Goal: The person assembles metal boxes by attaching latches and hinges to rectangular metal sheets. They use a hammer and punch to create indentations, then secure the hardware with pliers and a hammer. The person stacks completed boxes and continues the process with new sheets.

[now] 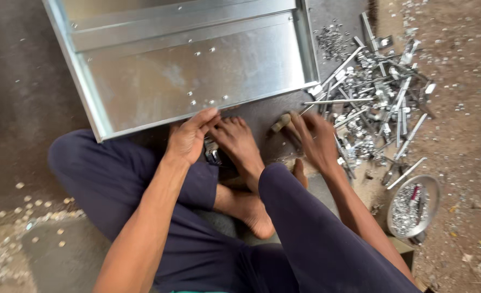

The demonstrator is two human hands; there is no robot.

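A metal workshop floor: galvanised sheet tray (pixel 197 81); heaped bolts and brackets (pixel 376 108); dirt ground (pixel 463 135).

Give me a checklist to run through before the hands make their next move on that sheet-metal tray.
1. Left hand steadying the sheet-metal tray at its near edge: ok.
2. Right hand gripping the wooden-handled tool: cannot tell; motion blur hides the fingers.
3. Bare foot away from the tray's edge: not ok; toes sit right at it.
4. Pile of bolts and rods beside the right hand: ok.
5. Round dish of small parts upright: ok.
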